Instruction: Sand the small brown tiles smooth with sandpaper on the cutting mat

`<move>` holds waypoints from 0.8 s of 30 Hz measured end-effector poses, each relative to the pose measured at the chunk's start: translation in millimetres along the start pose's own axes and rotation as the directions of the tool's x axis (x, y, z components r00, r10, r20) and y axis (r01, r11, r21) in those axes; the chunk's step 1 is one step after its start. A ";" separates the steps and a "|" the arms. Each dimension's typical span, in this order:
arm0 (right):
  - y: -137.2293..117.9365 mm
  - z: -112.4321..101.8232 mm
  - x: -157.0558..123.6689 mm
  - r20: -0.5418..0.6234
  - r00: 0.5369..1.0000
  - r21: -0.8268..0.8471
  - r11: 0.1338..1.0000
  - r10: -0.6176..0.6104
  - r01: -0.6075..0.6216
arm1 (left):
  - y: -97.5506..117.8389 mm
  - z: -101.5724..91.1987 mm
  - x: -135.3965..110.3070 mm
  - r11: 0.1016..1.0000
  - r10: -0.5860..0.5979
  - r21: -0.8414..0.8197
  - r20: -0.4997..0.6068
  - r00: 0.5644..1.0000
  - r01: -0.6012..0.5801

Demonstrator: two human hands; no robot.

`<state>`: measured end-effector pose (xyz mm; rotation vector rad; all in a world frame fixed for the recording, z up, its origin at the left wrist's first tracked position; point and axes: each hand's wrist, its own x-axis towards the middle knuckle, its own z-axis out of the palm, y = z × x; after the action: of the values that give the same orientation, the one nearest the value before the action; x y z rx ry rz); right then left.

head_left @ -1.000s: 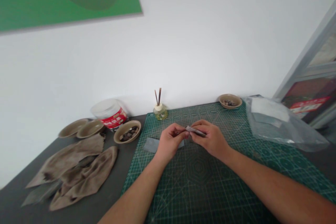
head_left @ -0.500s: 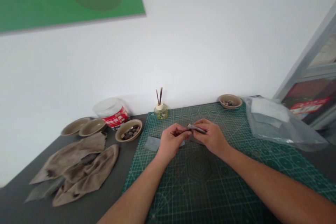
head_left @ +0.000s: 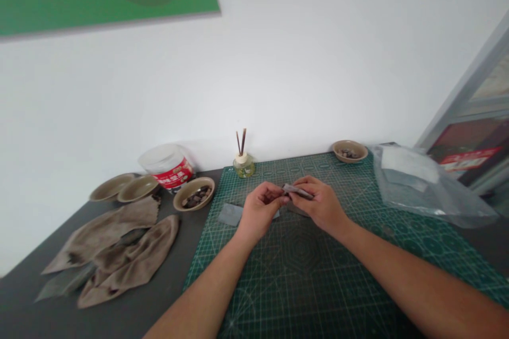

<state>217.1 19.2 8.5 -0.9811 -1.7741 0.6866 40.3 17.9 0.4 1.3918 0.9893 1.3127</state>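
Above the green mat [head_left: 338, 296], near its middle, the person's two hands meet at a small grey piece [head_left: 299, 192]. The right hand [head_left: 320, 202] grips it between thumb and fingers; the left hand [head_left: 259, 211] pinches at its left end, where the detail is too small to make out. A flat grey sheet [head_left: 229, 215] lies on the mat, partly hidden by the left hand.

Left of the mat, on the dark table [head_left: 27, 310], a shallow brown bowl [head_left: 179, 204] holds small stones [head_left: 197, 197], dark and pale mixed. Behind it stands a tub [head_left: 159, 158] with a red label, its contents not clear. Two more brown bowls, one at the far left [head_left: 111, 188] and one beside it [head_left: 139, 189], sit near a crumpled brown cloth [head_left: 137, 266]. At the mat's back edge, a small glass bottle [head_left: 244, 168] holds yellowish liquid and two dark sticks [head_left: 241, 142]. Further right, another bowl [head_left: 361, 155] contains stones, just beside a clear plastic bag [head_left: 445, 198] with something white and flat inside.
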 end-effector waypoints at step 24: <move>7.8 -5.2 6.2 0.010 0.989 -0.101 0.984 0.149 -0.147 | -0.9 -7.1 8.5 0.999 0.003 0.039 -0.114 0.993 0.002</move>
<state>223.0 28.7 7.3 -1.1876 -1.7781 0.7062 34.1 27.1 1.3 1.3586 1.0966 1.3923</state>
